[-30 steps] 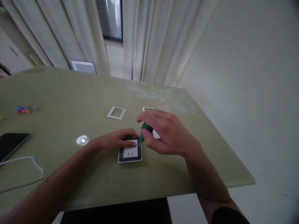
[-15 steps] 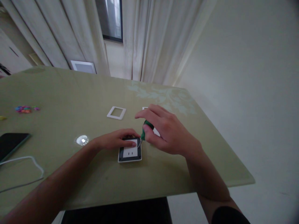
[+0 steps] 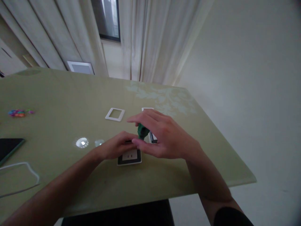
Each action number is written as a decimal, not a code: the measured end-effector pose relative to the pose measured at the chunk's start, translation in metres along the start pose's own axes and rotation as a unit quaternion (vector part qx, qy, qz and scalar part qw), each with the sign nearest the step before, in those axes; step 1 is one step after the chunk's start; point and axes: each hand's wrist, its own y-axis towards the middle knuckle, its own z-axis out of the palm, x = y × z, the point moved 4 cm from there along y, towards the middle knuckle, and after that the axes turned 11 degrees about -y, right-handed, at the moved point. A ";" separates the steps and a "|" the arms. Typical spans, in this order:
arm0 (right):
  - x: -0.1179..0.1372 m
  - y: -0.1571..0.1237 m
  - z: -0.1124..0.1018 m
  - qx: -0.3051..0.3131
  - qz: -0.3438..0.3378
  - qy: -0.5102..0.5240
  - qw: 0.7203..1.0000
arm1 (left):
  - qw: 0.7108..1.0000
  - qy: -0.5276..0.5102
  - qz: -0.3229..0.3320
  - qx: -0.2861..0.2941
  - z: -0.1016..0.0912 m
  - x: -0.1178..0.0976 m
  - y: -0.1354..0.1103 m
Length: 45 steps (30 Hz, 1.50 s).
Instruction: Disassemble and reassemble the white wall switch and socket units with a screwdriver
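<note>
A wall socket module (image 3: 129, 156) with a white face and dark frame lies on the olive table (image 3: 70, 103). My left hand (image 3: 116, 147) rests on its far edge, fingers curled and pressing it down. My right hand (image 3: 162, 135) is closed on a green-handled screwdriver (image 3: 142, 131), held upright just above the socket's far right corner; its tip is hidden behind my fingers. A second socket part (image 3: 152, 137) peeks out from under my right hand.
A white square cover frame (image 3: 115, 114) lies farther back, another white piece (image 3: 147, 109) beside it. A dark phone (image 3: 9, 147) and white cable (image 3: 21, 175) sit at the left, coloured bits (image 3: 18, 112) beyond. The table edge runs close on the right.
My right hand has turned and moved left over the socket, hiding the screwdriver tip. The camera shifted slightly right. The left hand stayed on the socket.
</note>
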 end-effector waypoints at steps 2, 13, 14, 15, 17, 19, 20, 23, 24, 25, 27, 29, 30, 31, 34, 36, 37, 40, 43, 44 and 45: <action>-0.002 -0.001 0.002 0.002 0.029 0.004 1.000 | 0.999 -0.004 -0.017 -0.032 0.001 0.004 0.002; -0.008 0.000 0.003 -0.010 0.066 0.001 0.998 | 0.999 -0.039 -0.024 -0.014 -0.002 0.001 0.004; -0.007 0.000 0.003 -0.013 0.066 0.003 0.998 | 0.998 -0.031 -0.029 -0.036 -0.003 0.001 0.004; -0.007 0.000 0.003 -0.013 0.065 0.007 0.998 | 0.998 -0.025 -0.029 -0.054 -0.005 0.001 0.004; -0.007 0.000 0.003 -0.011 0.065 0.012 0.998 | 0.998 -0.025 -0.022 -0.061 -0.005 -0.001 0.004; -0.007 0.000 0.003 -0.007 0.068 0.013 0.998 | 0.999 -0.040 -0.012 -0.026 -0.004 -0.004 0.003; -0.007 0.000 0.003 -0.008 0.068 0.013 0.998 | 0.999 -0.047 -0.012 -0.004 -0.003 -0.005 0.003; -0.007 -0.001 0.002 -0.013 0.063 0.018 0.998 | 0.999 -0.046 -0.020 0.014 -0.002 -0.005 0.003; -0.006 -0.001 0.002 -0.014 0.060 0.020 0.998 | 0.999 -0.036 -0.022 -0.002 -0.003 -0.004 0.003; -0.006 -0.001 0.002 -0.014 0.059 0.024 0.998 | 0.999 -0.023 -0.023 -0.024 -0.004 -0.004 0.004; -0.006 0.000 0.001 -0.015 0.055 0.028 0.998 | 0.998 -0.004 -0.015 -0.060 -0.006 -0.004 0.006; -0.005 0.000 0.001 -0.017 0.051 0.026 0.998 | 0.998 -0.006 -0.002 -0.056 -0.005 -0.007 0.005; -0.005 0.000 0.002 -0.018 0.050 0.022 0.998 | 0.999 -0.011 0.003 -0.037 -0.004 -0.008 0.005; -0.005 0.000 0.002 -0.020 0.051 0.019 0.998 | 1.000 -0.016 0.005 -0.013 -0.002 -0.009 0.003; -0.005 0.000 0.002 -0.021 0.055 0.017 0.998 | 0.999 -0.026 0.002 0.038 0.000 -0.011 0.000; -0.006 0.000 0.003 -0.023 0.059 0.018 0.998 | 0.999 -0.033 -0.004 0.040 0.001 -0.009 0.001; -0.006 0.000 0.003 -0.024 0.060 0.018 0.998 | 0.999 -0.031 -0.010 0.028 0.001 -0.007 0.002; -0.007 0.001 0.003 -0.029 0.061 0.019 0.998 | 0.999 -0.014 -0.020 -0.048 -0.002 -0.003 0.005; -0.007 0.001 0.003 -0.026 0.069 0.015 0.997 | 0.998 -0.025 -0.010 -0.058 -0.003 -0.004 0.006; -0.007 0.001 0.003 -0.025 0.075 0.011 0.997 | 0.999 -0.031 -0.007 -0.038 -0.002 -0.005 0.005; -0.008 0.000 0.003 -0.023 0.079 0.009 0.997 | 0.999 -0.033 -0.004 -0.015 -0.002 -0.006 0.004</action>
